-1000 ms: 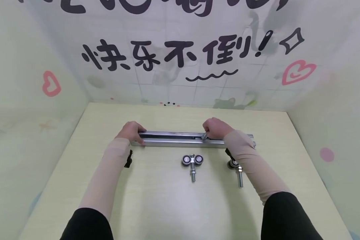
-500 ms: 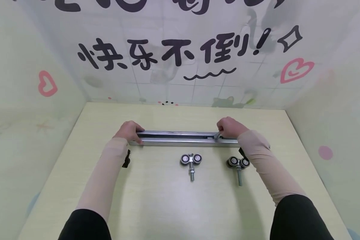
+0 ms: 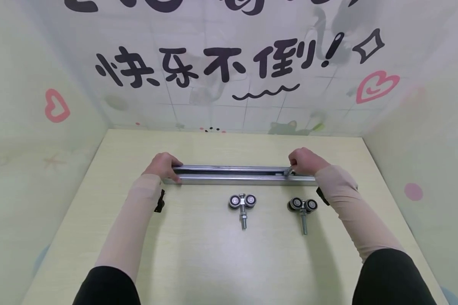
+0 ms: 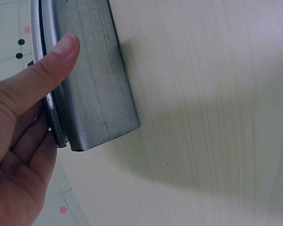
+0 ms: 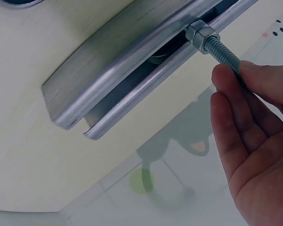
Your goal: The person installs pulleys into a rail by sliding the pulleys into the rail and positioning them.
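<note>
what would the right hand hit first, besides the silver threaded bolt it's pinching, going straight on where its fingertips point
The right hand would probably meet the long, slotted silver metal rail; exact depth is unclear.

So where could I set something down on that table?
The pale wooden tabletop is bare in front of the two silver bolts with black wheels. A narrower strip lies free between the long silver rail and printed white wall. Crowded: the rail, with left hand gripping it, right hand pinching a silver threaded bolt.
</note>
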`<state>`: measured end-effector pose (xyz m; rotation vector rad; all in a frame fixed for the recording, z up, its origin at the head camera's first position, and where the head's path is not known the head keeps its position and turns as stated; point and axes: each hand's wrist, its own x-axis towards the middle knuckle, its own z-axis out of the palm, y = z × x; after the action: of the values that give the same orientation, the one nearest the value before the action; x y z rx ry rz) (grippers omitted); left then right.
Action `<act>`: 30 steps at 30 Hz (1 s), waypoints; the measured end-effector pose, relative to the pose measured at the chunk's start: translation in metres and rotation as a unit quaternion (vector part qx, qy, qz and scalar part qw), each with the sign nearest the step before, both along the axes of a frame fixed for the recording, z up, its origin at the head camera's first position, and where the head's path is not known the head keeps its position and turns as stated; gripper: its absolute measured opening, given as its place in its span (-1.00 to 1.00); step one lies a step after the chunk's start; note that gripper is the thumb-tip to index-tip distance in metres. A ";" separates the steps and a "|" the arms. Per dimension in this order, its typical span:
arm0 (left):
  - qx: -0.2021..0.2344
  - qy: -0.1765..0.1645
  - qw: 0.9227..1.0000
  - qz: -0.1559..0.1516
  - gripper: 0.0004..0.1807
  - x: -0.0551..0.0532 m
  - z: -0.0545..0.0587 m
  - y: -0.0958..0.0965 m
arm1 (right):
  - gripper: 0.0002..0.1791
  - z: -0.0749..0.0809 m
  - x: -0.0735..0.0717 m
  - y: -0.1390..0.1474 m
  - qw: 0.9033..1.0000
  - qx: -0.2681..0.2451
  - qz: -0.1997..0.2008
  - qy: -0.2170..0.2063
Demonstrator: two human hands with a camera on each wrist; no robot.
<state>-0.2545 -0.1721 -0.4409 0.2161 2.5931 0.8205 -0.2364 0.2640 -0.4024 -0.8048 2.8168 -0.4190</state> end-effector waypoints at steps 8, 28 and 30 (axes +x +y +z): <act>-0.003 0.006 1.000 0.002 -0.34 -0.002 -0.003 -0.001 | -0.64 0.002 0.004 0.017 1.000 0.004 -0.016 0.004; -0.003 0.004 1.000 0.004 -0.34 0.000 0.000 0.000 | -0.66 0.010 0.012 0.050 0.998 0.035 -0.054 -0.013; -0.005 0.003 1.000 0.004 -0.34 0.000 0.001 0.000 | -0.66 0.010 0.013 0.052 0.998 0.037 -0.056 -0.010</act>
<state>-0.2544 -0.1719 -0.4401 0.2067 2.6052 0.8100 -0.2232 0.3163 -0.3922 -0.6275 2.8487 -0.3351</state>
